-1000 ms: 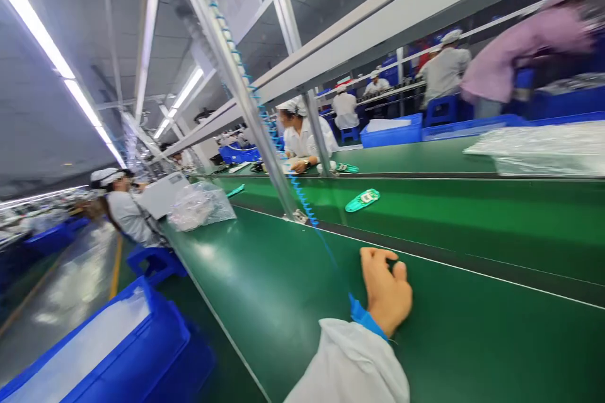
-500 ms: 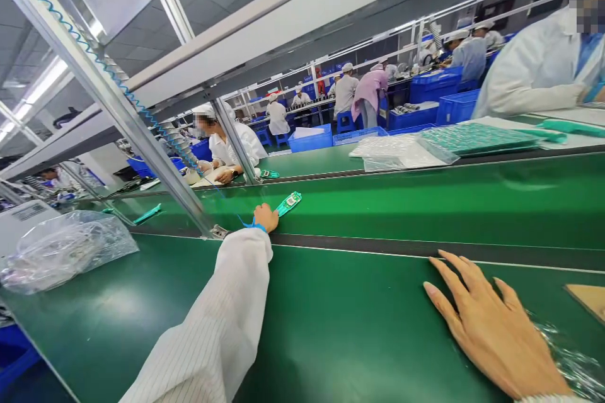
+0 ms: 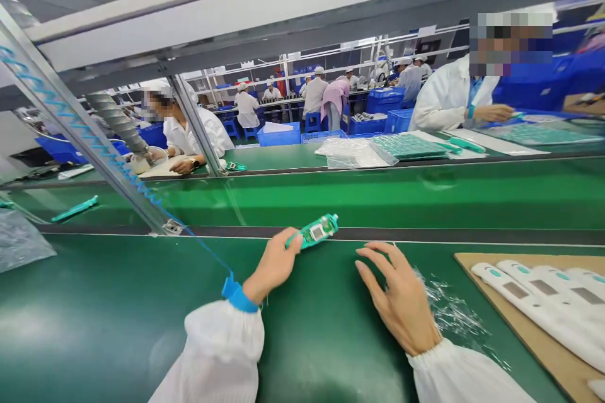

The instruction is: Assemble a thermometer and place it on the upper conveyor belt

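Green circuit board (image 3: 319, 231) clamped in left hand (image 3: 273, 267), wrist angled, over far edge of green belt (image 3: 142, 321); right hand (image 3: 399, 299) open, fingers spread on belt, just beside plastic film (image 3: 451, 308).

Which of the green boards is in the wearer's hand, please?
The board in the left hand; the others are farther off, beyond the belt.

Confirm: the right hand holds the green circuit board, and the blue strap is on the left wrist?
No: the head view shows the left hand holding the green circuit board; the right hand is empty. The blue strap is on the left wrist, as you said.
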A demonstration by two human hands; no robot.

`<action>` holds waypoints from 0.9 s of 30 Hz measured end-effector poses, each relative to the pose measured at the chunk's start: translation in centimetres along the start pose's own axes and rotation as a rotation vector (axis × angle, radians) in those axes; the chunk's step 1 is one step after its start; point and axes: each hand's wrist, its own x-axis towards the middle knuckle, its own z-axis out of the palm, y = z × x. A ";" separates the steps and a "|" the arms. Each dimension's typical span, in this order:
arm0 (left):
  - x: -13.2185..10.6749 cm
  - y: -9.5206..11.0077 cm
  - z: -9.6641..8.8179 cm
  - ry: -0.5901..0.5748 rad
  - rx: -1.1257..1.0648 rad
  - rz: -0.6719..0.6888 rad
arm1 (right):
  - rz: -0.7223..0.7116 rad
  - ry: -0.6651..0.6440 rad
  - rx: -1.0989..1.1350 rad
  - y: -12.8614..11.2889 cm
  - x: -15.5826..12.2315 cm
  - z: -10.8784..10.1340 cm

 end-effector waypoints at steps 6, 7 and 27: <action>-6.9 1.6 3.5 -0.110 -0.064 0.073 | -0.059 -0.113 -0.062 -2.1 -0.2 0.1; -7.1 1.6 3.7 -0.101 -0.061 0.051 | -0.068 -0.140 -0.050 -2.3 -0.2 0.1; -4.1 -1.6 2.9 0.147 -0.831 -0.167 | 0.426 0.012 -0.643 5.6 -2.0 -8.7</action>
